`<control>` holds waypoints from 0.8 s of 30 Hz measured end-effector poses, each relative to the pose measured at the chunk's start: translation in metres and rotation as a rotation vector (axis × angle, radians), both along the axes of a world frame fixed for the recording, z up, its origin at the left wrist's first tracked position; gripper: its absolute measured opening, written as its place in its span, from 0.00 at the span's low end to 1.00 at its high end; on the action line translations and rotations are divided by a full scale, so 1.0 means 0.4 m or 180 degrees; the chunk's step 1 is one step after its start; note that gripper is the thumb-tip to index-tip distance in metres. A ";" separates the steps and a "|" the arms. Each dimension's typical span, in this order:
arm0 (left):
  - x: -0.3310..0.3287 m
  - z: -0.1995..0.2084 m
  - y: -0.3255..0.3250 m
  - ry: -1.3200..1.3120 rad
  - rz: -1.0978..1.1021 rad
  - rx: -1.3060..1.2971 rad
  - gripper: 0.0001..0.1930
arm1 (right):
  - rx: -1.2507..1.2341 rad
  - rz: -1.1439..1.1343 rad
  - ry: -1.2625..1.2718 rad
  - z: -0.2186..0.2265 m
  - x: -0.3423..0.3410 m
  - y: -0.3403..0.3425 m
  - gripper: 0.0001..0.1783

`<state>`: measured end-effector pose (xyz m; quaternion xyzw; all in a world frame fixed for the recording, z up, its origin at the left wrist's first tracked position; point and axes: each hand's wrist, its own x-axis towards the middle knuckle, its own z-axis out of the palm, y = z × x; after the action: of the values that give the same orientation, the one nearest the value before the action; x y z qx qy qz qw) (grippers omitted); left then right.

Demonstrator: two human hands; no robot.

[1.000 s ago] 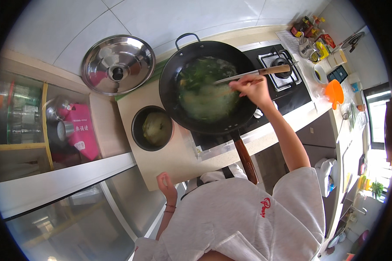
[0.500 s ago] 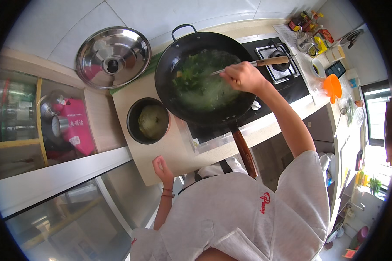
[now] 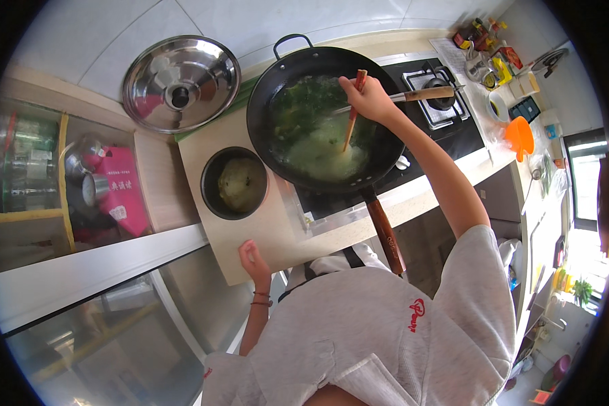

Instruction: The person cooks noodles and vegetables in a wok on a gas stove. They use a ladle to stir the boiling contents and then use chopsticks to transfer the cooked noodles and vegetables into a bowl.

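Observation:
My right hand (image 3: 371,101) is closed around wooden chopsticks (image 3: 351,128) with red upper ends, held nearly upright over the black wok (image 3: 264,145). Their tips dip into steaming pale liquid (image 3: 328,159). Dark leafy greens (image 3: 304,101) float toward the wok's far side. A metal cooking utensil with a wooden handle (image 3: 430,94) leans across the right rim, its head hidden in the wok. My left hand (image 3: 254,260) hovers by the counter's front edge, fingers loosely curled, nothing visible in them. Behind it stands a dark pot (image 3: 208,193) with a pale, cloudy content.
A steel lid (image 3: 210,64) leans against the tiled wall at the left. The wok's wooden handle (image 3: 386,233) juts past the counter edge toward me. A second burner (image 3: 441,105), an orange funnel-like item (image 3: 519,137) and bottles (image 3: 477,30) are to the right.
My right hand has lifted and shifted a little left. The chopsticks now show plainly, standing steeper in the liquid. My left hand stays in place; the view has shifted slightly.

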<state>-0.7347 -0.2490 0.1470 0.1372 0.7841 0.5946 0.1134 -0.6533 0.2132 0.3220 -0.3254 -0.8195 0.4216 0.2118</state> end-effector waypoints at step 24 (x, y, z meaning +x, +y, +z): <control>0.064 0.068 0.035 0.0333 -0.0999 -0.0551 0.11 | -0.1649 -0.0600 -0.0582 -0.101 -0.175 0.030 0.23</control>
<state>-0.7090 -0.2352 0.1740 0.2783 0.8061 0.4919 0.1751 -0.7232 0.2250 0.2818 -0.4799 -0.6664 0.5642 0.0851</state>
